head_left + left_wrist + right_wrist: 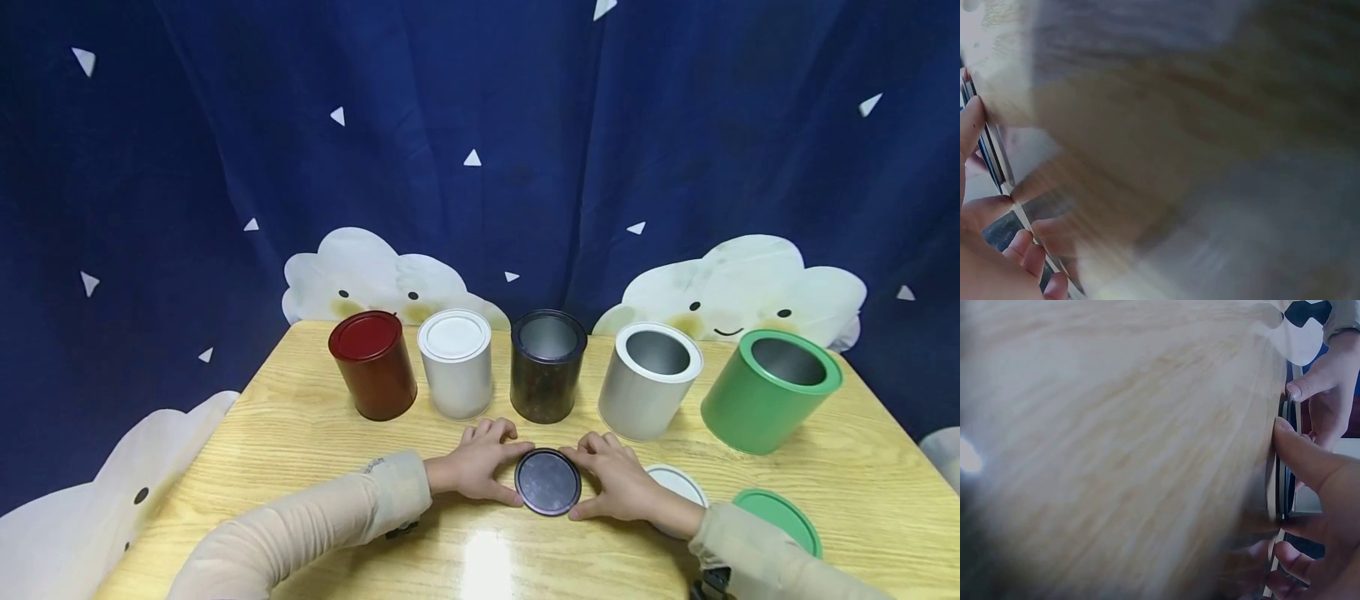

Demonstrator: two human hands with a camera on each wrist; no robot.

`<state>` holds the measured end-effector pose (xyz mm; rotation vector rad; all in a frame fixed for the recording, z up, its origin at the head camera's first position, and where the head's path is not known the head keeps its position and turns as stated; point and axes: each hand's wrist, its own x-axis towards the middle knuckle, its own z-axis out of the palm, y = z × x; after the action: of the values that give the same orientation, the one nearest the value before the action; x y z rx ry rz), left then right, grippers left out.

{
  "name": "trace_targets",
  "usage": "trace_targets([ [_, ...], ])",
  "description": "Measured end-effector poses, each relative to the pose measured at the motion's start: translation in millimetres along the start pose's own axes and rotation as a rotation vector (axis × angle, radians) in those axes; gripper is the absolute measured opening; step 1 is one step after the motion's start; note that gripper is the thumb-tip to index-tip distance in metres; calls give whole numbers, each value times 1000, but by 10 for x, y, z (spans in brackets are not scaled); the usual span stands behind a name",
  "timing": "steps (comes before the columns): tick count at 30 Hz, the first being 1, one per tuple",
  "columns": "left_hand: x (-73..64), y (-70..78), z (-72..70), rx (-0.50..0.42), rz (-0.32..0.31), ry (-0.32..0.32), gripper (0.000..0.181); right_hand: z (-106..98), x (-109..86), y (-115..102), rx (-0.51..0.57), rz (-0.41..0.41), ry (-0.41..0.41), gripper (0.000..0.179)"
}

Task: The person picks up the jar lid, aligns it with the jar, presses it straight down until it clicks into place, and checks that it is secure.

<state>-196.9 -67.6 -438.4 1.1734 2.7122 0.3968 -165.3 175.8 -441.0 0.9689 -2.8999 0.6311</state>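
A round black lid (pixel 548 482) lies flat at the table's front middle, between both hands. From its left side my left hand (pixel 480 465) grips the rim, index finger at the upper edge and thumb lower down. The right hand (pixel 617 483) holds the opposite side in the same way, its other fingers curled. In the left wrist view the left hand (pixel 997 231) shows at the left border; in the right wrist view the lid (pixel 1285 469) appears edge-on beside the right thumb. Behind it stands an uncovered black can (pixel 547 379).
A red can (pixel 378 375) and a white can (pixel 459 379), both lidded, stand left of the black one. To its right are an uncovered white can (pixel 637 400) and green can (pixel 757 408). A white lid (pixel 678 481), partly under the right wrist, and a green lid (pixel 783 518) lie nearby.
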Motion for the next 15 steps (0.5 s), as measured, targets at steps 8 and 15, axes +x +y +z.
trace_targets([
  [8, 0, 9, 11, 14, 12, -7, 71, 10, 20, 2, 32, -6, -1, 78],
  [15, 3, -4, -24, -4, 1, 3, 73, -15, 24, 18, 85, -52, 46, 77],
])
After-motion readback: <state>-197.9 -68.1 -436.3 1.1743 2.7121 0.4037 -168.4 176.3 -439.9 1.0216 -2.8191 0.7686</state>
